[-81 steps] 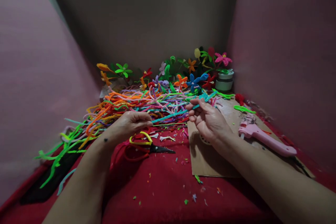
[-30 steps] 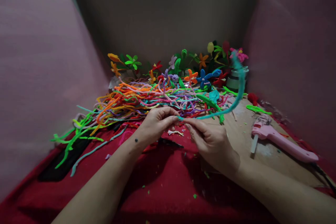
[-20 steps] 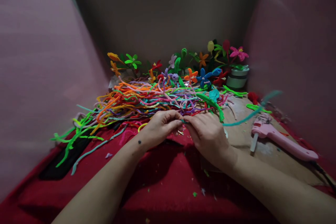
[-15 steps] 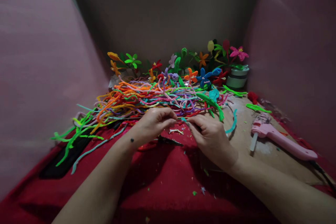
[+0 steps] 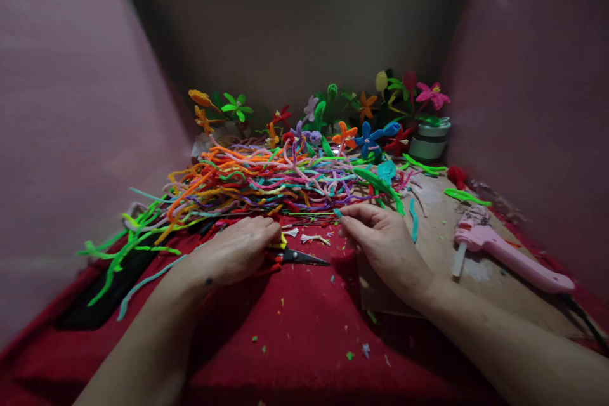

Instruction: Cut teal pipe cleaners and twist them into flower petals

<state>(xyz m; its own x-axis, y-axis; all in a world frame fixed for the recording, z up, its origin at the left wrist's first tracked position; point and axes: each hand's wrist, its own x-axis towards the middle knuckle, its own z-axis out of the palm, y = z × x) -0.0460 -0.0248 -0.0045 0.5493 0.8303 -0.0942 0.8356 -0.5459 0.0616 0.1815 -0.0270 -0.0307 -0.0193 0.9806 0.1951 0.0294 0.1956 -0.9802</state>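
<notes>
My left hand (image 5: 245,244) is closed over the handles of a pair of scissors (image 5: 304,258) with dark blades and red-and-yellow grips. Its fingers hide most of those handles, and the blades point right, low over the red cloth. My right hand (image 5: 380,241) pinches a teal pipe cleaner (image 5: 337,212) between thumb and forefinger, with a short end poking out at the fingertips. Behind that hand a teal length (image 5: 413,222) shows; whether it is the same piece I cannot tell. Small bundles of white stamens (image 5: 314,239) lie between the hands.
A heap of coloured pipe cleaners (image 5: 266,171) spreads behind my hands, with finished pipe-cleaner flowers (image 5: 368,137) at the back. On the right, a pink glue gun (image 5: 514,250) rests on a cardboard sheet (image 5: 442,254). Scraps dot the red cloth (image 5: 295,342).
My left hand has left the spot beside the right fingertips and moved left and down onto the scissors' handles. My right hand keeps its pinch on the teal pipe cleaner, nearly in place.
</notes>
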